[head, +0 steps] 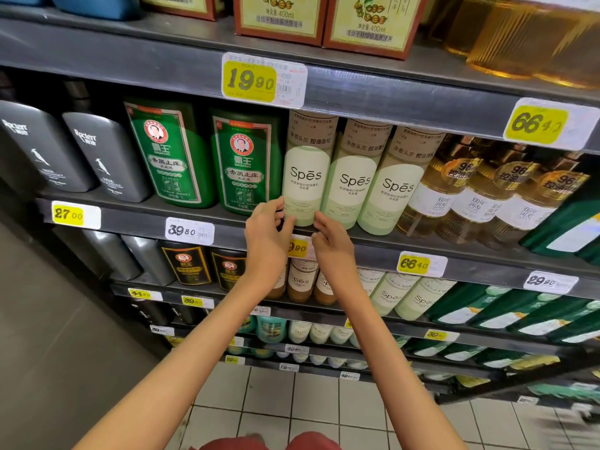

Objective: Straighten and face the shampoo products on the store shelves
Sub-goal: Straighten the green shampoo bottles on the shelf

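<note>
Three pale green Spes shampoo bottles stand in a row on the second shelf from the top, labels facing out. The leftmost Spes bottle [305, 177] has both my hands at its base. My left hand [268, 233] curls its fingers round the bottle's lower left side. My right hand [332, 241] touches the lower right side with bent fingertips. The middle Spes bottle [352, 186] and the right Spes bottle [394, 190] lean slightly against each other. Two green Bawang bottles [242, 164] stand just to the left.
Dark grey Rocieri bottles [104, 154] fill the shelf's left end, amber bottles [470, 196] the right. The shelf edge [487, 254] carries yellow price tags. Boxed products sit on the shelf above, more Spes and green bottles on the shelves below. White floor tiles lie underneath.
</note>
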`<action>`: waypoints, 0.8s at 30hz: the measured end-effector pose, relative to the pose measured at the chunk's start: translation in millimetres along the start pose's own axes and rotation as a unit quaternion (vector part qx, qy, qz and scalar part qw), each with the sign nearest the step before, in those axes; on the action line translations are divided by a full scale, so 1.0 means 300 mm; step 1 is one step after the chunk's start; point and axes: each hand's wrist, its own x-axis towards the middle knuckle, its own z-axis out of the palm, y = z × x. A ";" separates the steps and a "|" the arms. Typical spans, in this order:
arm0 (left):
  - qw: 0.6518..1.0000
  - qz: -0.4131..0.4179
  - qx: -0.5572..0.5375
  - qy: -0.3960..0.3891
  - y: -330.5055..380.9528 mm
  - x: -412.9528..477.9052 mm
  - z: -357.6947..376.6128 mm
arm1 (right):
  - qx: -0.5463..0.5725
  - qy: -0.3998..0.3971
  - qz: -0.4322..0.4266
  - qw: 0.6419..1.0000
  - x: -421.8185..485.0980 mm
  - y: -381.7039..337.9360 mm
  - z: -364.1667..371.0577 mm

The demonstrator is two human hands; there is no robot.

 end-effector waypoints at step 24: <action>0.993 -0.048 -0.092 0.048 -0.075 -0.038 -0.355 | -0.211 0.149 -0.335 0.906 0.075 -0.376 0.211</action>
